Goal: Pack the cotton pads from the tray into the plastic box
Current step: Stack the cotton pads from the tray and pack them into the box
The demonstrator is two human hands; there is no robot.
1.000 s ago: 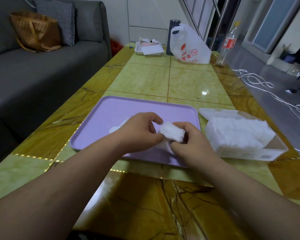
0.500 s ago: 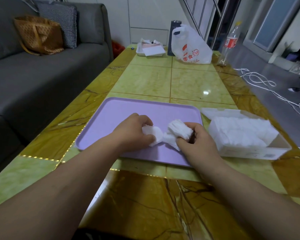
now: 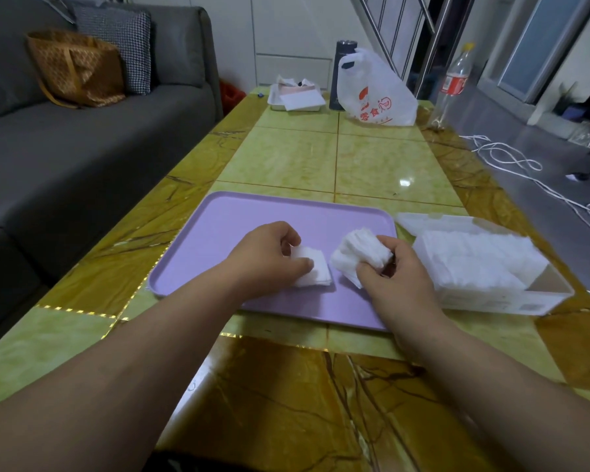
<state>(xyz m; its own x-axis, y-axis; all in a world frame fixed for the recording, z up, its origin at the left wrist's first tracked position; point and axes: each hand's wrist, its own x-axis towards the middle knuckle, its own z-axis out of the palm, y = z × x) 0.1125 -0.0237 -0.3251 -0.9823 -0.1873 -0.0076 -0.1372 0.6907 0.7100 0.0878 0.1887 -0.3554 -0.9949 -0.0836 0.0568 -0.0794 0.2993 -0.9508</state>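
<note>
Two hands at work over a lilac rectangular plastic tray point(image 3: 252, 216).
Left hand point(image 3: 269, 257) curls its fingers and thumb round a small flat stack of white square cotton pads point(image 3: 315, 272), which lies on the tray near its middle, toward the near edge. Right hand point(image 3: 397, 277) grips a thicker fanned bunch of white cotton pads point(image 3: 358, 248) just above the tray's right side. Just beside the tray's right edge an open clear plastic box point(image 3: 491, 303) stands on the glossy green-and-brown marbled table point(image 3: 389, 158), filled along most of its length with a row of upright white pads point(image 3: 474, 260). A white plastic bag with red print point(image 3: 377, 90) sits at the table's far edge.
</note>
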